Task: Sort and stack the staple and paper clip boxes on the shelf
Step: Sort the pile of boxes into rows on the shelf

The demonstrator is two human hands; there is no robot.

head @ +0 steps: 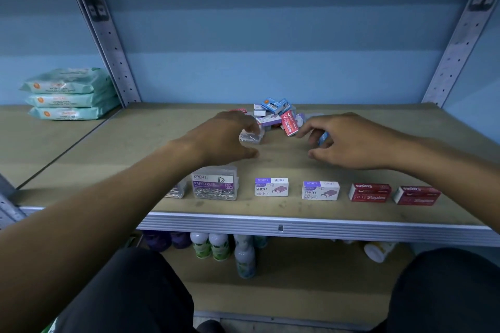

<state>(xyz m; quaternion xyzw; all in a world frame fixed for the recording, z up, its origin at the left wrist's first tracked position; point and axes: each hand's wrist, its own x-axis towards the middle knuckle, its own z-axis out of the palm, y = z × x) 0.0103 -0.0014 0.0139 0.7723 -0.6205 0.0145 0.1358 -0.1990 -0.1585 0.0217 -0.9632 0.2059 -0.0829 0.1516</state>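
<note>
Head view: both arms are reaching over a tan shelf (135,143) toward a loose pile of small boxes (276,116) lying near the back wall. The pile is holding blue boxes on top, white-and-purple ones beneath, and one red staples box (289,123) leaning on end at its right front.

The left hand (224,140) is resting at the pile's left edge, its fingers curling over a clear paper clip box (250,136) and gripping it against the shelf surface. The right hand (349,140) is sitting just right of the pile, its fingers pinching a small blue box (323,138); the index fingertip is lying close to the leaning red box, and contact there cannot be determined.

Along the front edge a sorted row is standing. From left to right: a clear box of clips (177,189), partly hidden by the left forearm; a stack of clear paper clip boxes (215,184) with a purple label; two white-and-purple staples boxes (271,187) and (320,190), set apart from each other; and two red staples boxes (370,193) and (418,195), also apart.

On the neighbouring shelf section to the left, three teal wipe packs (70,94) are lying stacked. On the lower shelf, bottles (213,246) are standing, with one white bottle (378,250) lying on its side.
</note>
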